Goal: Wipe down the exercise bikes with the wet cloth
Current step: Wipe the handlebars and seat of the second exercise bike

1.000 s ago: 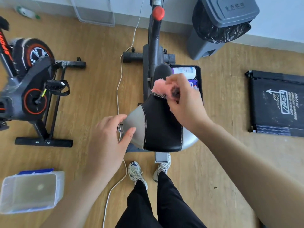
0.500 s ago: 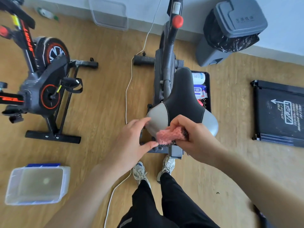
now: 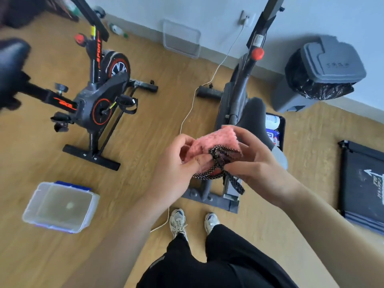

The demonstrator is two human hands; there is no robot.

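Note:
Both my hands hold a pink fluffy cloth [image 3: 214, 142] with a black-and-white checked edge, lifted above the seat. My left hand [image 3: 176, 165] pinches its left side and my right hand [image 3: 255, 161] grips its right side. Behind and below the cloth stands the grey exercise bike [image 3: 236, 94], its black and grey saddle [image 3: 255, 117] mostly hidden by my hands. A second, black and orange exercise bike [image 3: 101, 96] stands to the left, with its dark saddle [image 3: 10, 59] blurred at the far left edge.
A clear plastic tub [image 3: 60, 206] of water sits on the wood floor at lower left. A grey bin [image 3: 320, 75] with a black bag stands by the wall. A black tray [image 3: 278, 129] with bottles lies beside the grey bike, a black mat [image 3: 363, 183] at right. A white cable [image 3: 199, 88] crosses the floor.
My right hand drew the cloth back along the saddle and lifted it off. My left hand left the saddle's side and took hold of the cloth. The view swung up and left.

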